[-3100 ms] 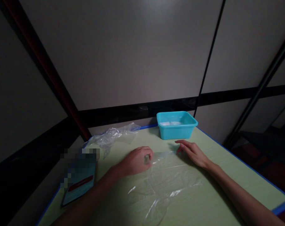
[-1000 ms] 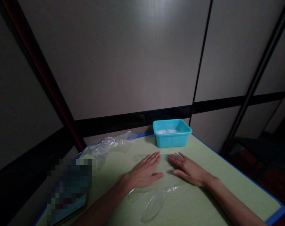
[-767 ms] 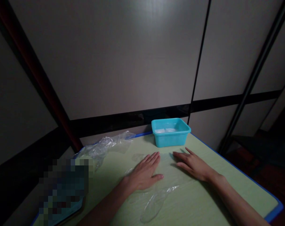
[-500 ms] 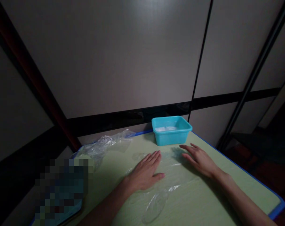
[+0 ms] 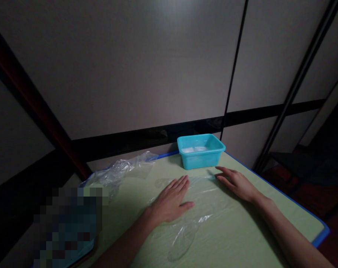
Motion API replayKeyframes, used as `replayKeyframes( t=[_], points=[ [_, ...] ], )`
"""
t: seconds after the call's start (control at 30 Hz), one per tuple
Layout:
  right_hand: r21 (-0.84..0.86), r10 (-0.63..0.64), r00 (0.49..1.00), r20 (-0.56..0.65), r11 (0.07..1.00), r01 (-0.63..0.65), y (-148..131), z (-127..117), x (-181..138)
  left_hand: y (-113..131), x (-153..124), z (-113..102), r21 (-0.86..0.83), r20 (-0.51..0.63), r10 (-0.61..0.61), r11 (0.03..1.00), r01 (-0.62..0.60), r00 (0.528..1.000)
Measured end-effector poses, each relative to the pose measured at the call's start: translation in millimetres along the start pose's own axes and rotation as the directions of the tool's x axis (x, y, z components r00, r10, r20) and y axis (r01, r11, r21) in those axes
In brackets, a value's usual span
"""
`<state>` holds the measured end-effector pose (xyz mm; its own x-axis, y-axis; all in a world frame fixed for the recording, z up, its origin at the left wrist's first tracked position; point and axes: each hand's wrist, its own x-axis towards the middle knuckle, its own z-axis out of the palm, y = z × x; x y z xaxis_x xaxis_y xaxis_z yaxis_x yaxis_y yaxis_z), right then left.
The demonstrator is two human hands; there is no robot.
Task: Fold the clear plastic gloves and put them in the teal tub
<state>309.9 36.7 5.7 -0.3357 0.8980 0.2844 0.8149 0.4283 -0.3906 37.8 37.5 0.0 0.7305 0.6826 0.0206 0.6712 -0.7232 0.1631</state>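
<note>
A clear plastic bag (image 5: 204, 203) lies spread out on the light green tabletop, with one loop-shaped handle (image 5: 182, 242) pointing towards me. My left hand (image 5: 171, 199) rests flat on the left part of the bag, palm down, fingers together and thumb stretched out sideways. Over the bag's far right corner is my right hand (image 5: 237, 184), thumb and fingers apart; whether the fingertips touch the film is hard to tell. Just beyond the right fingertips stands a turquoise plastic basin (image 5: 201, 160) with white items (image 5: 195, 149) inside.
Crumpled clear plastic (image 5: 117, 171) lies along the table's far left edge. A pixelated object (image 5: 74, 230) sits at the near left. The green table (image 5: 272, 219) has a blue rim. Behind it rises a grey panelled wardrobe (image 5: 158, 74); a dark chair (image 5: 303, 167) is at the right.
The view has shifted slightly, moving the scene left and up. My right hand's fingers have straightened a little at the bag's far right corner. My left hand stays flat on the bag.
</note>
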Motion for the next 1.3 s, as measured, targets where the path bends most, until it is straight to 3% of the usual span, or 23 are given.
replayKeyframes(
  t=[0.13,0.3,0.6,0.97,1.13,1.3],
  points=[
    [-0.011,0.041,0.996,-0.082,0.999,-0.042,0,1,0,1,0,-1,-0.001,0.007,-0.003,1.000,0.003,1.000],
    [0.048,-0.052,0.995,-0.090,0.997,0.056,-7,2,0,2,-1,-3,-0.030,0.004,-0.024,0.999,0.024,1.000],
    [0.012,-0.015,0.998,-0.056,1.000,0.016,0,6,2,-5,-1,3,-0.204,-0.163,-0.061,0.979,0.027,0.985],
    [-0.048,-0.021,0.998,-0.057,0.999,0.019,-2,7,2,-2,-2,2,-0.103,-0.118,-0.039,0.994,0.027,0.992],
    [-0.103,-0.121,0.992,-0.039,0.988,0.117,-17,15,7,-1,-1,2,-0.069,-0.101,-0.043,0.997,0.036,0.994],
    [-0.053,-0.254,0.959,0.123,0.964,0.262,-38,25,14,-1,0,2,-0.060,-0.106,-0.040,0.998,0.034,0.994]
  ],
)
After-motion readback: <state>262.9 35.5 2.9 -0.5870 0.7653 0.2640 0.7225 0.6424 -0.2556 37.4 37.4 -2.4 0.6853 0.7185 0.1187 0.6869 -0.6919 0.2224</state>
